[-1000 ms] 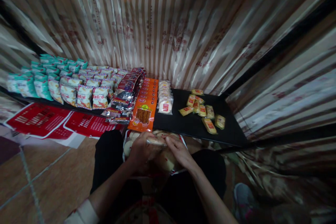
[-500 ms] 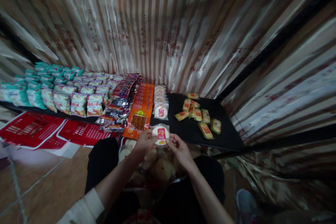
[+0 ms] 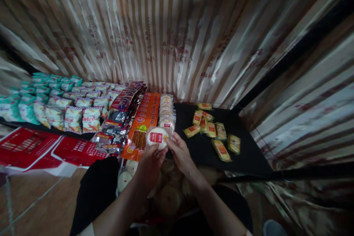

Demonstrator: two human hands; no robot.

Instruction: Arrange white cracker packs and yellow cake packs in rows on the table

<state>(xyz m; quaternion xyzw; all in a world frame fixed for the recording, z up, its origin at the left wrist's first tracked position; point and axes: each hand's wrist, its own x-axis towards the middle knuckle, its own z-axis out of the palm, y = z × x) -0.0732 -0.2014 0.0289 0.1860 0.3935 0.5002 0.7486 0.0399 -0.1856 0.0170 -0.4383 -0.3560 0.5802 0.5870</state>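
Note:
Between my two hands is a round white rice cracker packet point(image 3: 156, 137) in clear wrap with a red label. My left hand point(image 3: 151, 160) pinches its lower edge with the thumb on top. At its right edge, my right hand point(image 3: 177, 149) grips the wrapper between thumb and fingers. Just behind the packet, a row of similar rice cracker packets point(image 3: 166, 112) stands on the black shelf point(image 3: 249, 155). Orange snack packs point(image 3: 143, 118) lie directly left of that row. Under my forearms, between my knees, more round wrapped crackers point(image 3: 125, 180) sit in a bag or box, partly hidden.
Yellow wrapped snacks point(image 3: 211, 129) lie scattered on the shelf's right part. Farther left are dark purple packs point(image 3: 121, 108), white chip bags point(image 3: 92, 118) and teal bags point(image 3: 29, 112). A red printed sheet point(image 3: 27, 149) hangs below the shelf. Striped curtain point(image 3: 177, 37) closes off the back.
The held cracker packet has turned so its label lies sideways, and it has shifted left and slightly up. My right hand has come closer to my left. The camera view has moved slightly.

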